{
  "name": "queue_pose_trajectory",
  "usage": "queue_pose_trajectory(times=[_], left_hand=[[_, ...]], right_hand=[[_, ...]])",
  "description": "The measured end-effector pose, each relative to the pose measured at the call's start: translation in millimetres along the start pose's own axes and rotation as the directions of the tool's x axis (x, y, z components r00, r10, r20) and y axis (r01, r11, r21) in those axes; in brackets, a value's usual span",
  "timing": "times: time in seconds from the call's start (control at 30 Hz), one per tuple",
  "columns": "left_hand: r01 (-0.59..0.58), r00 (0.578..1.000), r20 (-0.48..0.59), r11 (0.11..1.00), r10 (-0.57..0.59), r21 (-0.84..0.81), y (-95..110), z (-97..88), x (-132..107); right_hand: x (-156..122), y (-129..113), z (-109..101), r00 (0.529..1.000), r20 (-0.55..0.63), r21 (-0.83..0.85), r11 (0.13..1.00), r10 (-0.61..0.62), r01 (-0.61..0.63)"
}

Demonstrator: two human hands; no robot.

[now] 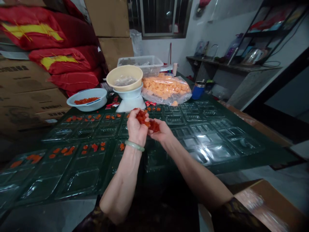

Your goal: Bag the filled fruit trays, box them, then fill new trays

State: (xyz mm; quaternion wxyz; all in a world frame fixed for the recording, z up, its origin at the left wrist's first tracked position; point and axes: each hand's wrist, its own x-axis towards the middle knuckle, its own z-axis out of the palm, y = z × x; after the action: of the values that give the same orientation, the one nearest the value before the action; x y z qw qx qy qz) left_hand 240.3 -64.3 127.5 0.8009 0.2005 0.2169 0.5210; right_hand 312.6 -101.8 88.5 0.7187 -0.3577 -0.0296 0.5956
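My left hand [135, 126], with a pale green bangle [134, 145] on its wrist, is cupped round a heap of red-orange candy pieces [142, 116]. My right hand [161, 130] is right beside it, fingers pinched on more of the same red pieces [154, 125]. Both hands hover above clear plastic compartment trays [200, 129] that cover a dark green table. Several tray compartments on the left hold small orange-red pieces [65, 150].
A white bowl of red pieces [87, 100] stands at the back left. Behind the hands are a yellow bowl stacked on white bowls [125, 79], a clear bag of orange pieces [165, 88], a white basket [145, 63] and a blue cup [198, 90]. Cardboard boxes and red sacks stand left.
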Motion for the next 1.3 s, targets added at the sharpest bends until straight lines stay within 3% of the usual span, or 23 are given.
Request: queue_pose_trajectory(times=[0.13,0.23,0.3,0.37,0.43,0.47,0.53,0.67,0.77,0.93,1.07,1.17,1.3], left_hand=[[0.005,0.999,0.052,1.0,-0.005,-0.006,26.2,-13.3,-5.6],[-0.019,1.0,0.02,1.0,0.018,0.023,46.9,-28.5,-13.1],[-0.04,0.999,-0.007,0.998,0.04,0.046,56.6,-39.0,-17.9],[-0.058,0.998,-0.021,0.996,0.059,0.064,62.1,-48.0,-21.3],[-0.071,0.997,-0.032,0.994,0.074,0.079,64.3,-54.3,-23.1],[-0.074,0.996,-0.039,0.994,0.078,0.086,64.7,-56.3,-23.5],[-0.076,0.996,-0.043,0.992,0.081,0.098,65.3,-59.0,-23.6],[-0.083,0.995,-0.038,0.99,0.087,0.115,67.9,-62.2,-23.4],[-0.092,0.994,-0.04,0.988,0.098,0.123,69.5,-64.8,-23.7],[-0.072,0.996,-0.038,0.988,0.078,0.136,65.6,-66.0,-24.9],[-0.047,0.996,-0.07,0.988,0.058,0.145,59.8,-63.6,-26.4],[-0.036,0.996,-0.073,0.988,0.047,0.149,57.0,-61.8,-28.1],[0.007,0.998,-0.065,0.99,0.002,0.138,55.0,-60.1,-30.9]], right_hand=[[-17.9,-36.7,-28.3,0.998,0.036,-0.141,0.989,0.042,-0.037],[-28.3,-60.8,-52.6,1.0,0.002,-0.459,0.888,-0.026,0.024],[-30.2,-69.2,-65.4,0.994,-0.023,-0.731,0.68,-0.104,0.054],[-27.6,-71.6,-74.1,0.978,-0.005,-0.956,0.288,-0.209,0.056],[-22.1,-71.6,-79.2,0.957,0.054,-0.995,-0.097,-0.284,0.028],[-19.3,-72.1,-80.9,0.949,0.082,-0.974,-0.226,-0.304,0.012],[-15.1,-75.9,-83.8,0.946,0.111,-0.928,-0.373,-0.306,-0.012],[-16.3,-95.0,-91.1,0.948,0.159,-0.822,-0.569,-0.276,-0.028],[-23.3,-107.1,-96.8,0.944,0.175,-0.76,-0.648,-0.279,-0.051],[-31.8,-104.0,-104.1,0.965,0.078,-0.642,-0.753,-0.249,-0.143],[-28.3,-104.8,-112.1,0.966,0.057,-0.637,-0.755,-0.252,-0.159],[-24.2,-115.3,-121.2,0.953,0.046,-0.735,-0.656,-0.299,-0.17],[-24.5,-127.0,-131.2,0.948,-0.021,-0.912,-0.383,-0.317,-0.148]])
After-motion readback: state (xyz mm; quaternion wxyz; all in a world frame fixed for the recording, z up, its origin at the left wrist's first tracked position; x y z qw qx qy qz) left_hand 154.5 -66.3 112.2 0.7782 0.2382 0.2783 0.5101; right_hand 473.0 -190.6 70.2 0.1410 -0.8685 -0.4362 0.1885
